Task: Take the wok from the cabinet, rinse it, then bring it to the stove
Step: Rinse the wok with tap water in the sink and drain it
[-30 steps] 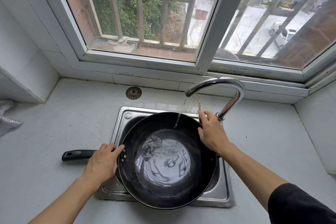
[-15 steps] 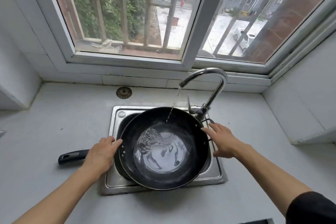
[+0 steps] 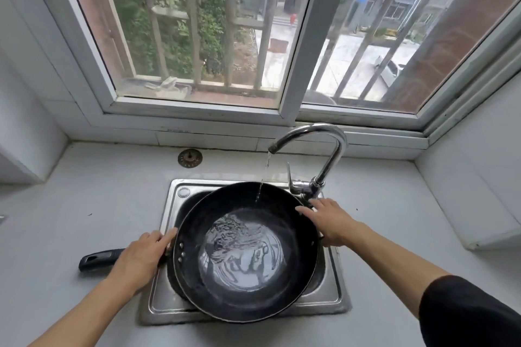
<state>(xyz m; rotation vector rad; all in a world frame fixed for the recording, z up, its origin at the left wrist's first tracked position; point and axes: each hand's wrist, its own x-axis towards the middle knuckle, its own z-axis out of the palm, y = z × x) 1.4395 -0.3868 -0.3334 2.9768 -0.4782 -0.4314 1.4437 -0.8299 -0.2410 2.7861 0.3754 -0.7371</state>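
A: What is sitting in the steel sink [image 3: 331, 294]?
B: A round black wok [image 3: 245, 251], glossy, rippled water pooling inside, a thin stream falling from the curved chrome faucet [image 3: 324, 146].
A: And the hands?
B: The left hand [image 3: 141, 258] is gripping the handle [image 3: 97, 258] at the rim; the right hand [image 3: 329, 220] is resting flat-fingered on the far rim.

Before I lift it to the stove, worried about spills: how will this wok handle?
The wok is rigid metal and holds pooled water, so it is probably heavy and will slosh if tilted. Its wet rim may be slippery. With one long handle, it is likely to tip away from the left hand.
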